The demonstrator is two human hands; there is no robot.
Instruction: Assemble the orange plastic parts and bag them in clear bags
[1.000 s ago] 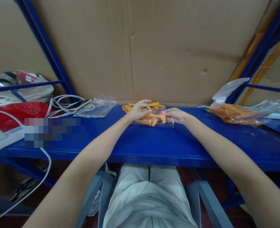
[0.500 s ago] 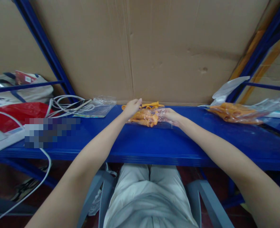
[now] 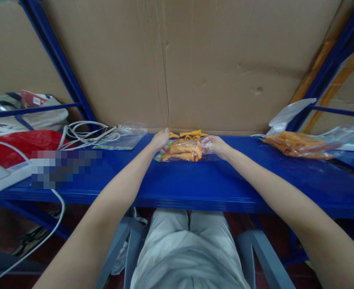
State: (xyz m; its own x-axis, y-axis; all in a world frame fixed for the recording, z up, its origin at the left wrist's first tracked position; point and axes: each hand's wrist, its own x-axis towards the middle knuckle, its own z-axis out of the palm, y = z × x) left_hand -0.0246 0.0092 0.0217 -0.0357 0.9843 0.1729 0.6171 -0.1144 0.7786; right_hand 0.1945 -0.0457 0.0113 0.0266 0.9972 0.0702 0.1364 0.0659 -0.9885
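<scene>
A clear plastic bag (image 3: 183,152) with several orange, horn-shaped plastic pieces in it lies on the blue table between my hands. My left hand (image 3: 160,140) is closed at the bag's left end, where a coloured printed strip shows. At the right end, my right hand (image 3: 215,146) pinches the clear film. Just behind the bag, loose orange pieces (image 3: 191,133) lie near the cardboard; part of them is hidden by the bag.
Another clear bag of orange pieces (image 3: 297,144) lies on the right. On the left are a flat clear bag (image 3: 128,138), coiled white cables (image 3: 86,132) and a red bag (image 3: 29,144). A cardboard wall (image 3: 213,72) closes the back, between blue metal posts (image 3: 56,64).
My left hand has moved slightly left and down to the bag's left end, and the printed strip has come into view. My right hand has barely shifted.
</scene>
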